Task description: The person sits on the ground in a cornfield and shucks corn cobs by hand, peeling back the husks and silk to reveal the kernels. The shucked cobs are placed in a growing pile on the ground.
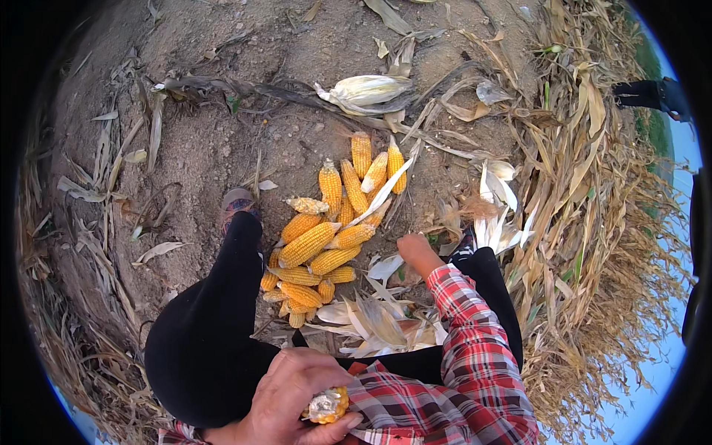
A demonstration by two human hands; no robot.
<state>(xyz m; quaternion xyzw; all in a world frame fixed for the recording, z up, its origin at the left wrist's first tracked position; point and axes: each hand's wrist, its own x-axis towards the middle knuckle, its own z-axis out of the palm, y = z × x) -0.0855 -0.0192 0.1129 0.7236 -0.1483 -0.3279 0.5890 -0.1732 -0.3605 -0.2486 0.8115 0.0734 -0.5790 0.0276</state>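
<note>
My left hand (pixel 295 389) is close to my body at the bottom, its fingers wrapped around a husked ear of yellow corn (pixel 328 405) whose pale, broken stalk end faces up. Reaching forward past my knee, my right hand (pixel 420 253) has curled fingers and shows mainly its back; whether anything is inside it is hidden. A pile of bare yellow corn ears (pixel 306 245) lies on the soil between my feet, left of the right hand. Loose pale husks (pixel 384 322) are heaped just below that hand, and more husks (pixel 495 222) spread beside my right shoe.
A dry ear still in its husk (pixel 367 92) rests on the dirt ahead. Cut dried corn stalks (pixel 578 194) form a thick bank along the right. Another person (pixel 662 100) stands beyond it. Scattered stalks and leaves (pixel 100 278) cover the left side.
</note>
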